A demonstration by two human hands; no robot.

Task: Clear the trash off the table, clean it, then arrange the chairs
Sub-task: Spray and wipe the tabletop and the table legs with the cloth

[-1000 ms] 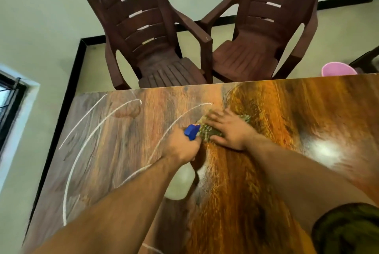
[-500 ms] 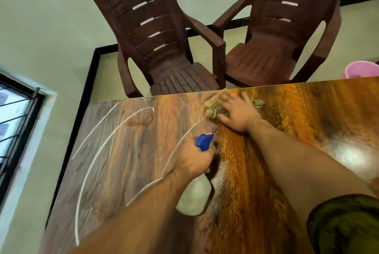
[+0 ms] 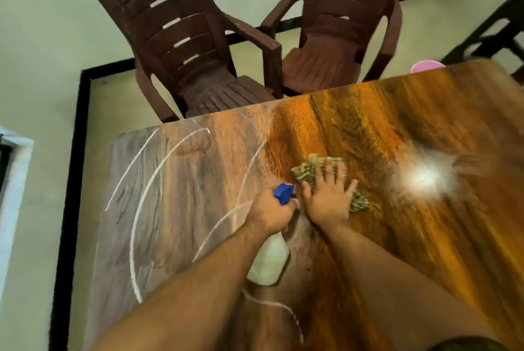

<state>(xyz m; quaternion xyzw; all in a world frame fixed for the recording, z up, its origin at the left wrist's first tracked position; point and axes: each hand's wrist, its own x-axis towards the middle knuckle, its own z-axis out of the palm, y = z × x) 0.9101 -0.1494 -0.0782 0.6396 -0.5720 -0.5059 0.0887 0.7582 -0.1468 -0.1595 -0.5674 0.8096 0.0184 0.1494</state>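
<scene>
- My right hand (image 3: 329,199) lies flat with its fingers spread, pressing a crumpled green-and-tan patterned cloth (image 3: 307,173) onto the bench (image 3: 425,251), near the middle of the top.
- My left hand (image 3: 270,213) is curled round the neck of a spray bottle (image 3: 269,262) (blue trigger head, pale cloudy body), just beside the right hand.
- By count: one cloth, one bottle, and two brown slatted plastic chairs at the far edge, the left chair (image 3: 181,47) and the right chair (image 3: 340,27), side by side. One pink tub (image 3: 426,66) shows past the far right corner.
- The bench is glossy wood-grain, orange-brown on the right with a bright glare spot. It is duller on the left, where thin white arcs (image 3: 147,189) curve across it.
- The floor is pale with a black border strip (image 3: 69,180), and a window frame (image 3: 8,157) sits at the left edge.
</scene>
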